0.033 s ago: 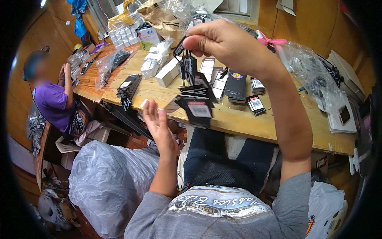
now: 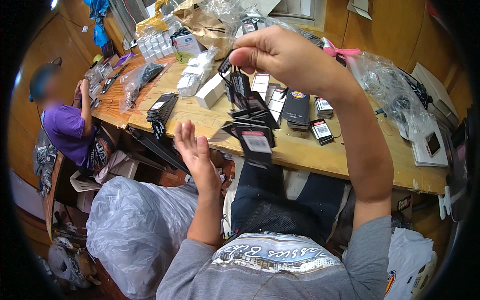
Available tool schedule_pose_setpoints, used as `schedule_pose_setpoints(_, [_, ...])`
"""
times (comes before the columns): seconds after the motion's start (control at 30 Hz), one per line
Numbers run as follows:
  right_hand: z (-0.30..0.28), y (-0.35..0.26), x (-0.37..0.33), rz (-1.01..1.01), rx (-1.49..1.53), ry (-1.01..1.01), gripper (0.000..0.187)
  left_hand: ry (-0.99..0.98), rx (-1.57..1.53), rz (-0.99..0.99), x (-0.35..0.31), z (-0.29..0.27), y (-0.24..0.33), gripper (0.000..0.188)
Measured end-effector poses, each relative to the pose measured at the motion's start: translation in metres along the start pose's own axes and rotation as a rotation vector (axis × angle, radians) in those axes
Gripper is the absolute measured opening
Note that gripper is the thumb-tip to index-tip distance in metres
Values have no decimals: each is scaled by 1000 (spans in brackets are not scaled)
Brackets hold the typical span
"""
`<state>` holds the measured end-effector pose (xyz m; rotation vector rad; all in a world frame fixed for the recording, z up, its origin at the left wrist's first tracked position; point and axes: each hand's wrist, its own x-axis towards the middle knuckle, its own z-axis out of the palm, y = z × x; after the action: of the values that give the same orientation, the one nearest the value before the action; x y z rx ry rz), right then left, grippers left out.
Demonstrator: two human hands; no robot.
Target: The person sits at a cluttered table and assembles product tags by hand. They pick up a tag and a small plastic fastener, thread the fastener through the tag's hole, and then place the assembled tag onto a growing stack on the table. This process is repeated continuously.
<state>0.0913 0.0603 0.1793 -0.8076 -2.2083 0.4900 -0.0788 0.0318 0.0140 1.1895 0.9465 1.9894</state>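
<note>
Head view. Right hand (image 2: 272, 52) raised above the near side of the wooden table (image 2: 370, 155); thumb and fingertips pinched on the black strings (image 2: 238, 86) of a bunch of tags (image 2: 257, 142). Bunch hangs in mid-air in front of the table edge, cards dark with pale label panels, tilted at mixed angles. Exact count cannot be told.

Left hand (image 2: 200, 162) lower, to the left of the bunch: fingers extended, thumb up, nothing gripped, apart from the cards.

Step in hand, by my reading: suspending the bunch by its strings so the cards hang down. Next move calls for a firm right pinch, with the left palm brought in to steady or square the cards; loose strings could snag.

On the table: 1 fanned pile of tags (image 2: 162, 107) at left, 1 dark stack (image 2: 297, 112) at right, a white box (image 2: 211, 93) between.
</note>
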Motion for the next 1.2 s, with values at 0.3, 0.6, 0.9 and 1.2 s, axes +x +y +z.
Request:
schedule_pose_setpoints(0.3, [0,1,-6,19,-201,-199,23,-809,-233,-150,45,41,39,72])
schedule_pose_setpoints(0.6, [-4,-9,-4,24,-328,-87,21,-1123,75,-147,60,24,42,29])
schedule_pose_setpoints(0.9, [2,-9,-1,-113,-325,65,18,-1036,-481,-350,35,26,37,40])
schedule_pose_setpoints(1.2, [0,-13,-7,-52,-346,72,18,-1092,-400,-421,32,24,31,39])
